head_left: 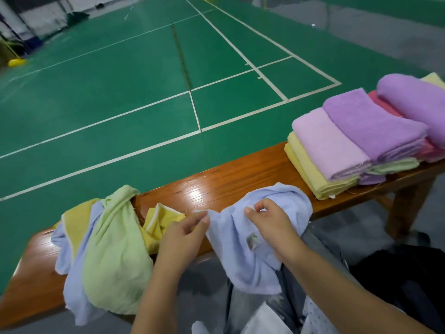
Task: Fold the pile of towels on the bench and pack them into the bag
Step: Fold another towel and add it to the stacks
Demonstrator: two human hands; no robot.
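A crumpled light-blue towel [250, 249] hangs over the near edge of the wooden bench [216, 179]. My left hand [183, 237] pinches its upper left edge. My right hand [272, 225] pinches the cloth near its upper middle. On the bench to the left lies a loose pile of unfolded towels [113, 249], green, yellow and blue. A stack of folded towels [361, 136], purple, yellow, pink and green, sits at the bench's right end. A dark bag [409, 273] stands on the floor at the lower right, partly behind my right forearm.
Beyond the bench stretches a green court floor [144, 80] with white lines. Grey fabric and white items [265, 314] lie at the bottom between my arms. The bench's right leg [404, 208] stands near the bag.
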